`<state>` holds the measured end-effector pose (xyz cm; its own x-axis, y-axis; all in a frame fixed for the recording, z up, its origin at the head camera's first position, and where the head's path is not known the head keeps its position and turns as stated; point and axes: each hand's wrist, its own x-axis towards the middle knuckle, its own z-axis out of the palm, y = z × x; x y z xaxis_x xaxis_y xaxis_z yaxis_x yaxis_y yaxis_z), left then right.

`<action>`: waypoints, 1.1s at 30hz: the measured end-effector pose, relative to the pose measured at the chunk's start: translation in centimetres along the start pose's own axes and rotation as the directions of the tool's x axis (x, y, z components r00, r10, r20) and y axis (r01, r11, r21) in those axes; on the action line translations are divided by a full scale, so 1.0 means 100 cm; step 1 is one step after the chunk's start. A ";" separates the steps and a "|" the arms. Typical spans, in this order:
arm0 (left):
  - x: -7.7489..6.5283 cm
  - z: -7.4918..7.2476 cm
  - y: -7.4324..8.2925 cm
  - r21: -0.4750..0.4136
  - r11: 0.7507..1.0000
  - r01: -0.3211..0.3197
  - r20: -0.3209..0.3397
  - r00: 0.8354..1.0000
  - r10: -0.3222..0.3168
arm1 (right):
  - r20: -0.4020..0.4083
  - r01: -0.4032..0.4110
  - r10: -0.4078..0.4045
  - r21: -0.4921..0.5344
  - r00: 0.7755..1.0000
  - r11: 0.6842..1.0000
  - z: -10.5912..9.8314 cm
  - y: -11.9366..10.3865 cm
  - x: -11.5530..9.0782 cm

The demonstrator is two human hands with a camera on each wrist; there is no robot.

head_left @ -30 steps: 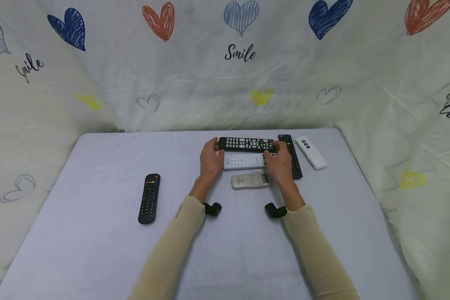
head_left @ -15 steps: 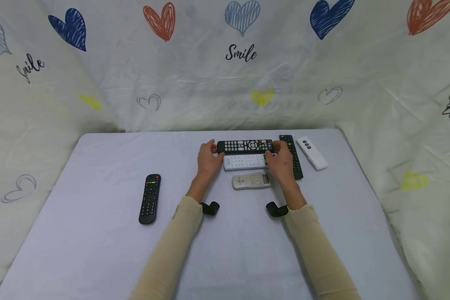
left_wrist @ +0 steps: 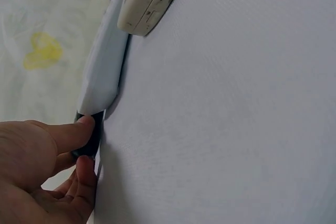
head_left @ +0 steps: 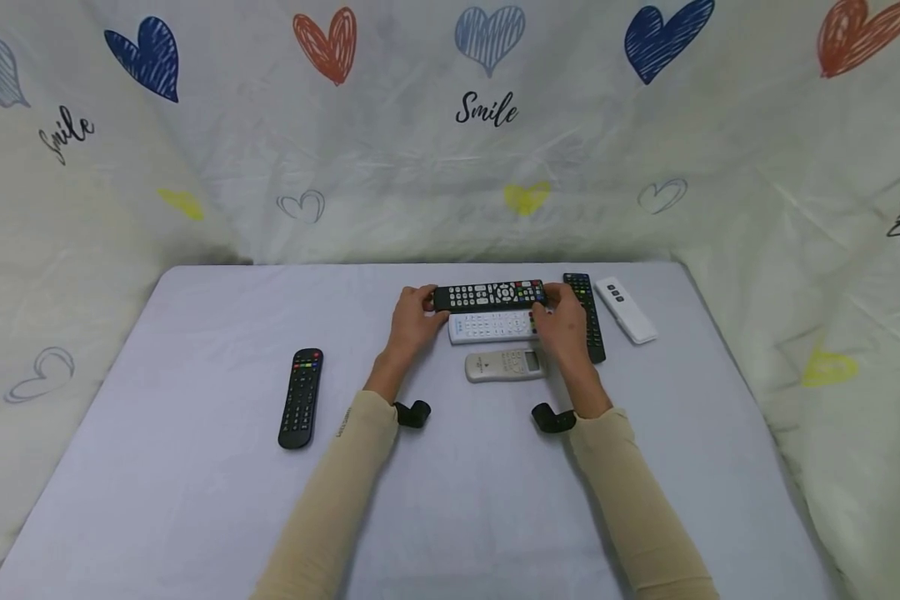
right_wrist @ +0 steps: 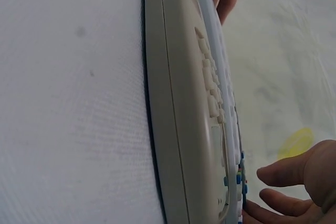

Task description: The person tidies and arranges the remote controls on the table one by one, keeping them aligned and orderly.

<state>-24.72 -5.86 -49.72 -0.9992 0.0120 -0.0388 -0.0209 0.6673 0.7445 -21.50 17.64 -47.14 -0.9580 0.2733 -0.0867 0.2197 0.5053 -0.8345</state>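
High, forward-down head view; low, close wrist views; black remote (head_left: 489,296) in head and left.

This looks like a makeshift, curtained-off booth (head_left: 217,167); whether it stands inside a home, an office or a lab cannot be told. Creased pale sheeting (head_left: 397,175) hangs behind and at both sides, printed with blue, red and yellow hearts (head_left: 159,62) and the word "Smile" (head_left: 487,109). A plain whitish cloth (head_left: 157,500) covers the worktop (head_left: 480,517), whose far edge sits close against the back sheeting.
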 end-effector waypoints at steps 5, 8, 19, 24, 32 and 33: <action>-0.002 -0.002 -0.005 -0.021 1.000 -0.008 -0.014 1.000 0.008 | -0.005 0.004 -0.004 0.024 1.000 1.000 0.002 -0.001 0.001; -0.003 -0.003 -0.009 -0.030 0.999 -0.016 -0.026 1.000 0.015 | -0.019 0.007 -0.006 0.044 1.000 0.999 0.004 -0.003 0.001; -0.017 -0.009 -0.017 -0.089 0.996 -0.027 -0.071 0.997 0.020 | -0.070 0.042 -0.031 0.175 0.997 0.984 0.008 -0.008 0.004; -0.026 -0.012 -0.016 -0.101 0.995 -0.020 -0.092 0.996 0.010 | -0.097 0.054 -0.032 0.231 0.995 0.972 0.010 -0.011 0.006; -0.037 -0.014 -0.017 -0.126 0.990 -0.057 -0.097 0.994 0.045 | -0.129 0.072 -0.040 0.259 0.991 0.963 0.010 -0.017 0.006; -0.039 -0.014 -0.017 -0.138 0.988 -0.068 -0.101 0.993 0.054 | -0.122 0.059 -0.027 0.260 0.992 0.964 0.009 -0.017 0.005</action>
<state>-20.83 -8.11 -49.89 -0.9972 -0.0274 0.0694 0.0425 0.5558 0.8302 -22.50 16.17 -46.24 -0.9339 0.3576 0.0033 0.1077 0.2901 -0.9509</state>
